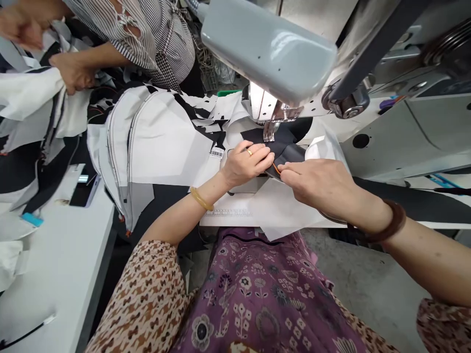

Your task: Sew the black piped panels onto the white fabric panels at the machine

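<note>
A dark fabric piece (285, 151) with a thin orange line along its near edge lies under the presser foot (270, 131) of a sewing machine (268, 46). My left hand (246, 165), with a ring and a yellow bangle, presses its bent fingers together on the fabric just in front of the foot. On the near right edge, my right hand (320, 184) pinches the same fabric between thumb and fingers, close to the orange line. Its fingertips are partly hidden. White sheet material (279, 206) lies beneath my hands and hangs over the table's front edge.
White panels with dark curved seams (162, 137) are piled to my left, by a barcode label (216, 153). A phone (84, 189) lies on the white side table (47, 274). A co-worker's hands (75, 71) handle white and black fabric at the upper left.
</note>
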A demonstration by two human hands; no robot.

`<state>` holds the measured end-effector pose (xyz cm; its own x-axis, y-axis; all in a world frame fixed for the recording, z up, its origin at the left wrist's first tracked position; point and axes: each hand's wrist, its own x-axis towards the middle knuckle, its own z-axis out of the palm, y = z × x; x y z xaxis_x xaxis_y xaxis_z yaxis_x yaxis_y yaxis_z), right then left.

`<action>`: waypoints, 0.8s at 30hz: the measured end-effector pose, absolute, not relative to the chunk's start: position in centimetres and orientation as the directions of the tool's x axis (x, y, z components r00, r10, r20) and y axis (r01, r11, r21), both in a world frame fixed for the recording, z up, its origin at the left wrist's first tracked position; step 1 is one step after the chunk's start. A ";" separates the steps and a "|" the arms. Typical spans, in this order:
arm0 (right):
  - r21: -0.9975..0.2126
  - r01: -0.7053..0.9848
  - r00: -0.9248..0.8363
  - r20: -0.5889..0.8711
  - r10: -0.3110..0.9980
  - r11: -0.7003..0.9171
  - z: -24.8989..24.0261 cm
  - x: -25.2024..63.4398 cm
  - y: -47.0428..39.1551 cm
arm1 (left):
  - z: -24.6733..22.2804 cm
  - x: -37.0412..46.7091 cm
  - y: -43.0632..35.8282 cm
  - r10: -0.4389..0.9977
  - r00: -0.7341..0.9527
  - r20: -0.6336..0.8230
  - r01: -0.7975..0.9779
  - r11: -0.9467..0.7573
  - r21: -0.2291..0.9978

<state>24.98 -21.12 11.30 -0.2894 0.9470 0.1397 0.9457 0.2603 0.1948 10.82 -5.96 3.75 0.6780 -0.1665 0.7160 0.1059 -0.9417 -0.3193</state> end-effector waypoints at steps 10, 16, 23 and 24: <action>0.140 0.975 -0.172 -0.022 0.985 0.173 12.2 24.5 -19.6 | 5.1 11.3 -5.6 -0.157 0.697 0.699 0.079 -0.953 -0.293; 0.109 0.992 -0.060 -0.003 0.998 0.060 13.8 25.5 -18.9 | 4.8 12.3 -4.9 -0.130 0.725 0.676 0.058 -0.967 -0.249; 0.151 0.948 -0.265 -0.108 0.958 0.279 13.1 23.8 -19.1 | 4.7 11.2 -4.6 -0.215 0.658 0.722 -0.015 -0.962 -0.273; 0.163 0.944 -0.276 -0.092 0.957 0.288 12.9 23.6 -19.2 | 4.5 11.1 -4.7 -0.210 0.659 0.722 -0.024 -0.966 -0.259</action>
<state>23.62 -19.20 12.95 -0.2761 0.9568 -0.0918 0.9437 0.2879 0.1631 11.06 -4.71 4.48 0.6590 -0.2100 0.7223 -0.0240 -0.9656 -0.2588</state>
